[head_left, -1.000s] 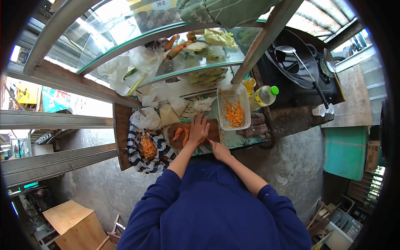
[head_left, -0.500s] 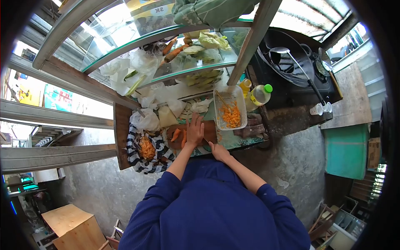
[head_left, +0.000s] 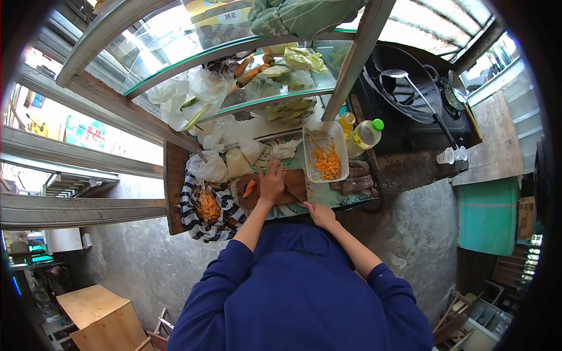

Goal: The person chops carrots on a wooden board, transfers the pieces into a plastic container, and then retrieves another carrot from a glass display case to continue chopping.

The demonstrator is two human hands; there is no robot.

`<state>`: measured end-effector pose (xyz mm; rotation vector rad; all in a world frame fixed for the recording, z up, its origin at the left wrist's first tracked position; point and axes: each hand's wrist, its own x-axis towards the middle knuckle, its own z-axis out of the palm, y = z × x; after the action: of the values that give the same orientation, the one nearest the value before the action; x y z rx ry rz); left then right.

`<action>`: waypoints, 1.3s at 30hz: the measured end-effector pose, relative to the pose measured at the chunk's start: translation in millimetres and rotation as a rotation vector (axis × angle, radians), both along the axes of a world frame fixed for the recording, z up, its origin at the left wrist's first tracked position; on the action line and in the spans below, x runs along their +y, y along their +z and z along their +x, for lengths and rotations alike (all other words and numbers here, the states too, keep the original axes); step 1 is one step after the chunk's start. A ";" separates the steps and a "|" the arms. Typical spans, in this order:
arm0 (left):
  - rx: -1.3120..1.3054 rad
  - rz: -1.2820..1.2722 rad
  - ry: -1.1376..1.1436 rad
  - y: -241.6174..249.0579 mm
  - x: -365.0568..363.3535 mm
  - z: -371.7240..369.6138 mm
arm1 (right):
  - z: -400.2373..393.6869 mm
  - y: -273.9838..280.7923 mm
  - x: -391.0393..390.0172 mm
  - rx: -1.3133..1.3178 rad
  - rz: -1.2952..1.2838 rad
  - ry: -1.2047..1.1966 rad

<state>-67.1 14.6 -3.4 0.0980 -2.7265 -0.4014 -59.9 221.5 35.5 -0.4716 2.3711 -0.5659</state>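
My left hand (head_left: 272, 182) lies with its fingers spread over the brown cutting board (head_left: 297, 180); whatever is beneath the palm is hidden. My right hand (head_left: 319, 214) is closed round a knife (head_left: 294, 195), whose blade points up and left onto the board. An orange carrot piece (head_left: 250, 188) rests on the board, left of my left hand. Beyond the board's right end stands a clear plastic tub (head_left: 343, 153) with chopped orange bits (head_left: 326, 164) and a stick in it. On the left, shredded orange food (head_left: 208, 206) sits in a black-and-white striped cloth (head_left: 188, 215).
Two bottles, one green-capped (head_left: 366, 134), stand right of the tub. A black stove (head_left: 404, 131) holds a wok and ladle (head_left: 417, 90). White cups (head_left: 445, 156) sit at its front edge. A glass cabinet (head_left: 234, 108) with vegetables rises behind the board. Plastic bags (head_left: 208, 168) lie left.
My right hand has moved slightly right and down with the knife, and more of the blade shows. The fingers of my left hand have spread wider. The view has shifted a little.
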 end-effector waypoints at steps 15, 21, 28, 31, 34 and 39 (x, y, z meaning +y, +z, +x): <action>-0.278 0.060 -0.216 15.4 -4.4 10.6 | 15.1 38.8 37.5 -0.100 0.077 -0.091; -0.243 0.096 -0.091 32.4 -8.3 -0.3 | 27.1 44.4 39.9 -0.056 0.114 -0.172; -0.003 0.207 0.367 118.7 -85.9 57.2 | 48.6 40.1 24.0 -0.040 0.019 -0.275; -0.158 -0.009 0.575 146.0 -112.9 112.0 | 58.6 37.8 10.7 -0.010 -0.045 -0.336; -0.267 -0.068 0.680 137.0 -126.6 154.5 | 66.3 27.0 -8.2 -0.009 -0.158 -0.423; -0.232 -0.087 0.675 126.4 -113.9 166.4 | 65.6 23.3 -55.0 0.127 -0.318 -0.512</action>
<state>99.3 -99.4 123.1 1.0575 -2.7064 -0.0740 5.6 166.4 58.8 -0.0226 2.5383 -1.1858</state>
